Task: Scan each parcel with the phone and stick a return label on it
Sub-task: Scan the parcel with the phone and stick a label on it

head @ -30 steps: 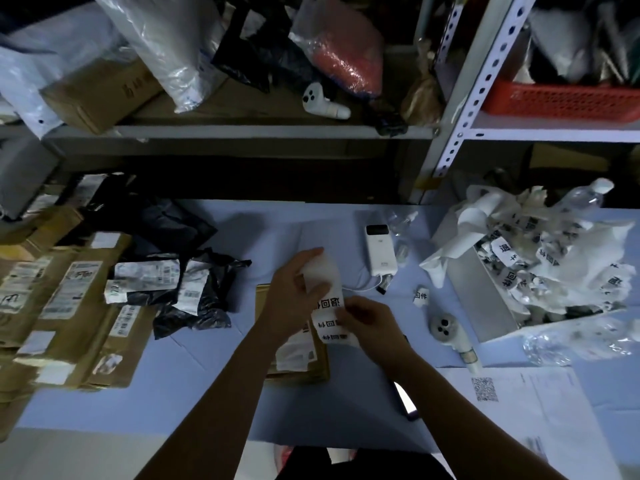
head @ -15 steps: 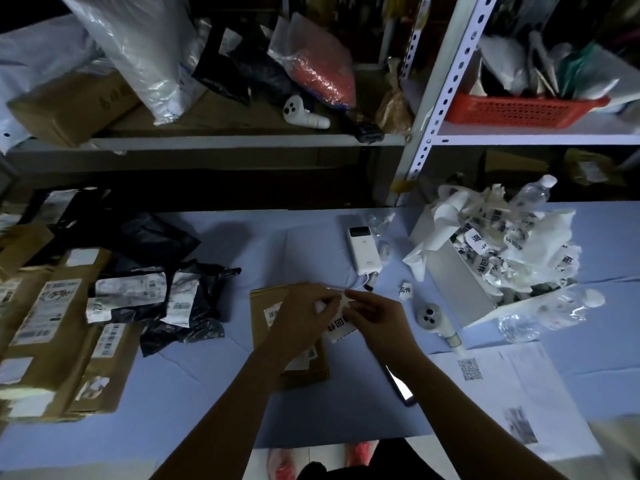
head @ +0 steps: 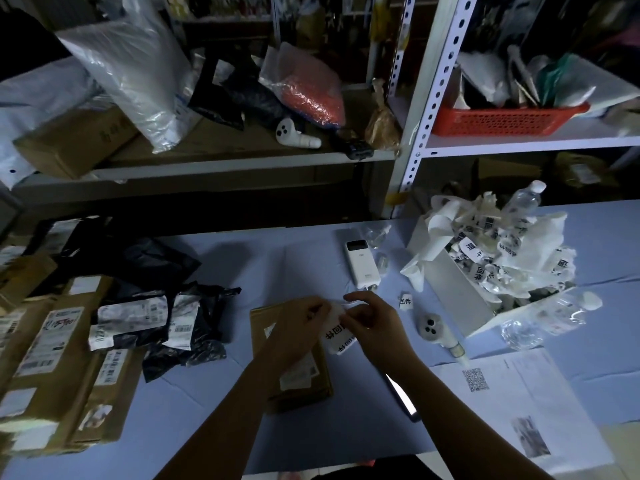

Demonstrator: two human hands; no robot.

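Both hands meet above a flat brown cardboard parcel (head: 298, 382) lying on the blue table. My left hand (head: 299, 325) and my right hand (head: 372, 325) pinch the top of a white label strip (head: 337, 336) printed with black characters, which hangs between them. The phone (head: 401, 398) lies screen-lit on the table under my right forearm. Part of the parcel is hidden by my left hand and arm.
Brown boxes (head: 52, 368) and black mailer bags (head: 162, 306) are piled at the left. A white power bank (head: 362, 263), a small loose label (head: 404, 301), a white box of crumpled label backing (head: 485, 271), plastic bottles and a QR-code sheet (head: 512, 396) lie at the right. Shelves stand behind.
The hands lowered the label strip from upright in front of me to just above the parcel, and the fingers of both hands closed in on its top end.
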